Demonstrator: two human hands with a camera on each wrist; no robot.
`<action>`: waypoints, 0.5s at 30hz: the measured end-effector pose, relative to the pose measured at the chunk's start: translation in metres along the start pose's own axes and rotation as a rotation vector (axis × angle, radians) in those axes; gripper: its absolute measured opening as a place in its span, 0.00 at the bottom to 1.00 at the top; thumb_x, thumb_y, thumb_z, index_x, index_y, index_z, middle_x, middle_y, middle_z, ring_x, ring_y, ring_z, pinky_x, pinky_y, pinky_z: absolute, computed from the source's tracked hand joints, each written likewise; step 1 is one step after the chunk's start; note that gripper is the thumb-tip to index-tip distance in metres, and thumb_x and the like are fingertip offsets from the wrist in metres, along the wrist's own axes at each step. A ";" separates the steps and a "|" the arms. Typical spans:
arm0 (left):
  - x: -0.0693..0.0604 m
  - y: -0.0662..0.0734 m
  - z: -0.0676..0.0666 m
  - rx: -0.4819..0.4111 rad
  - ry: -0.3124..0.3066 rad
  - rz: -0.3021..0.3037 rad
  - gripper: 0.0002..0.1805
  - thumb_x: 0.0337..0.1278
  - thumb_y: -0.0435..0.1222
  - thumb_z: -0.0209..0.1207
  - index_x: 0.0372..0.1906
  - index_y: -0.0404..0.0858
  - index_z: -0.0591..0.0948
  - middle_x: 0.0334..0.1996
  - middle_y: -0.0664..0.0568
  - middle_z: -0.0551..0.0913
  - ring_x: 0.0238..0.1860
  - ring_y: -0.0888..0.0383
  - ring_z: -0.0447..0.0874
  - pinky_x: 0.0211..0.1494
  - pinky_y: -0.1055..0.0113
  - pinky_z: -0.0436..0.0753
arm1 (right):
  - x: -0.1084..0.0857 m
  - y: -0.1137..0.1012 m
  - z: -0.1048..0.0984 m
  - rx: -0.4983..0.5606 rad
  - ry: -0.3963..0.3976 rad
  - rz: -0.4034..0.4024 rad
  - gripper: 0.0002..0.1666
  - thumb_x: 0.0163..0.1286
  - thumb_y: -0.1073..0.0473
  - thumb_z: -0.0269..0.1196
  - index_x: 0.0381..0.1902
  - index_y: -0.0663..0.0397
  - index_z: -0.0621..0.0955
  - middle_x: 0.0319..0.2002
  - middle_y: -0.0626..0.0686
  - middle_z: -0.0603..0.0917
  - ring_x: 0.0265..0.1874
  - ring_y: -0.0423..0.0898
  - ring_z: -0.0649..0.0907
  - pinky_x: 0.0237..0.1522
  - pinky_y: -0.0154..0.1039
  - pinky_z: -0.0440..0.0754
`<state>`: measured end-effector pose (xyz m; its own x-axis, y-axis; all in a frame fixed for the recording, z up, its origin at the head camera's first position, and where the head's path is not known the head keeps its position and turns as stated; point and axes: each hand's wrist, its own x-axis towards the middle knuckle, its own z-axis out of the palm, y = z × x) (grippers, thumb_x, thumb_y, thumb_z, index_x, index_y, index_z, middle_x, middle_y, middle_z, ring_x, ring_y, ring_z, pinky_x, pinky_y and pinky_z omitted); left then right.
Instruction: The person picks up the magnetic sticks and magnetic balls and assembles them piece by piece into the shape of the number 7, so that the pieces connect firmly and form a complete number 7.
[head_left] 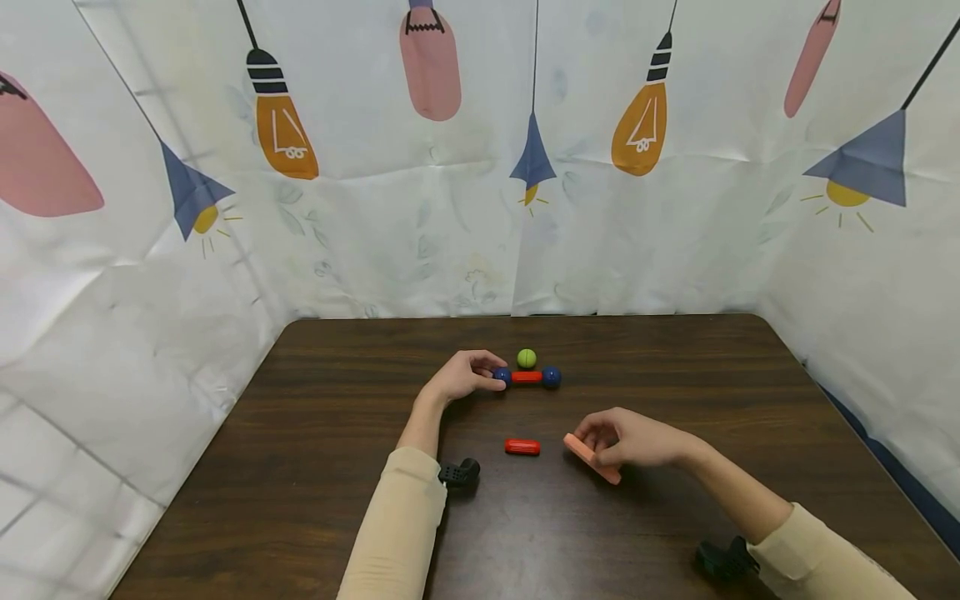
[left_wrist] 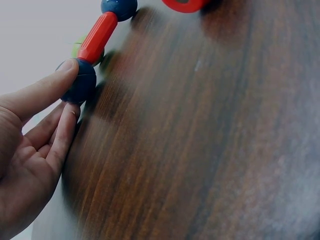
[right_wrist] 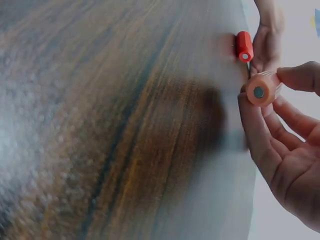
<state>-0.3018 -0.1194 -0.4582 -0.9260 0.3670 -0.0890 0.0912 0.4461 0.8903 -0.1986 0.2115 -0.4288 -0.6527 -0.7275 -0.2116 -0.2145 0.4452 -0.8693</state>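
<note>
The left hand (head_left: 467,375) pinches the left blue ball (head_left: 502,377) of a piece made of a red rod (head_left: 527,377) with a blue ball (head_left: 551,377) at its other end. In the left wrist view the thumb and fingers of the left hand (left_wrist: 35,135) lie on either side of that blue ball (left_wrist: 80,82). The right hand (head_left: 630,437) holds a long orange rod (head_left: 592,458) at a slant over the table. In the right wrist view the right hand (right_wrist: 295,145) grips this rod (right_wrist: 264,89), its round metal-centred end facing the camera.
A green ball (head_left: 527,358) sits just behind the red rod with blue balls. One short red rod (head_left: 522,447) lies on the dark wooden table (head_left: 337,417) between the two arms. A patterned white curtain (head_left: 465,233) hangs behind the table.
</note>
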 end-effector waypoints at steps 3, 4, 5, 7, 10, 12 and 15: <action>0.000 0.000 0.000 -0.001 -0.002 0.004 0.17 0.56 0.34 0.75 0.51 0.42 0.88 0.46 0.50 0.84 0.46 0.52 0.80 0.54 0.57 0.78 | 0.002 0.002 0.000 0.066 0.015 0.026 0.21 0.68 0.66 0.64 0.59 0.62 0.79 0.42 0.56 0.84 0.37 0.52 0.83 0.37 0.42 0.83; 0.000 -0.001 0.000 -0.002 -0.004 0.006 0.17 0.56 0.34 0.75 0.51 0.42 0.88 0.46 0.50 0.84 0.46 0.52 0.80 0.54 0.57 0.78 | 0.002 0.003 0.000 0.087 0.019 0.031 0.22 0.68 0.67 0.63 0.59 0.63 0.79 0.43 0.57 0.84 0.38 0.53 0.83 0.37 0.43 0.83; 0.000 -0.001 0.000 -0.003 -0.006 0.009 0.17 0.56 0.34 0.75 0.52 0.41 0.88 0.46 0.50 0.84 0.46 0.52 0.80 0.54 0.57 0.79 | 0.003 0.003 0.000 0.106 0.027 0.038 0.23 0.67 0.67 0.63 0.60 0.64 0.78 0.44 0.57 0.83 0.39 0.53 0.83 0.37 0.43 0.83; 0.000 -0.001 0.000 -0.004 -0.008 0.012 0.17 0.56 0.34 0.75 0.52 0.41 0.88 0.46 0.50 0.85 0.46 0.52 0.80 0.53 0.57 0.79 | 0.004 0.004 0.000 0.146 0.045 0.056 0.24 0.67 0.66 0.63 0.61 0.64 0.77 0.45 0.58 0.83 0.40 0.53 0.82 0.37 0.44 0.84; 0.001 -0.002 0.000 -0.001 -0.008 0.013 0.17 0.56 0.34 0.75 0.52 0.41 0.88 0.46 0.51 0.85 0.46 0.53 0.80 0.53 0.57 0.79 | 0.005 0.005 0.001 0.198 0.074 0.072 0.26 0.68 0.64 0.64 0.62 0.65 0.76 0.47 0.59 0.81 0.39 0.53 0.82 0.37 0.45 0.85; 0.001 -0.003 0.000 0.002 -0.007 0.012 0.17 0.56 0.34 0.75 0.52 0.41 0.88 0.46 0.51 0.85 0.46 0.53 0.80 0.54 0.57 0.79 | 0.007 0.006 0.001 0.227 0.096 0.082 0.26 0.68 0.63 0.64 0.63 0.65 0.76 0.48 0.60 0.81 0.39 0.53 0.82 0.37 0.45 0.85; 0.001 -0.003 0.000 0.005 -0.006 0.012 0.17 0.56 0.35 0.75 0.52 0.41 0.88 0.46 0.51 0.85 0.46 0.53 0.80 0.54 0.57 0.79 | 0.010 0.006 0.001 0.253 0.127 0.099 0.27 0.69 0.62 0.65 0.63 0.65 0.76 0.50 0.59 0.80 0.40 0.53 0.82 0.38 0.45 0.85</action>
<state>-0.3029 -0.1205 -0.4606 -0.9226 0.3770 -0.0815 0.1037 0.4458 0.8891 -0.2053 0.2065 -0.4369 -0.7506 -0.6088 -0.2569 0.0322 0.3546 -0.9345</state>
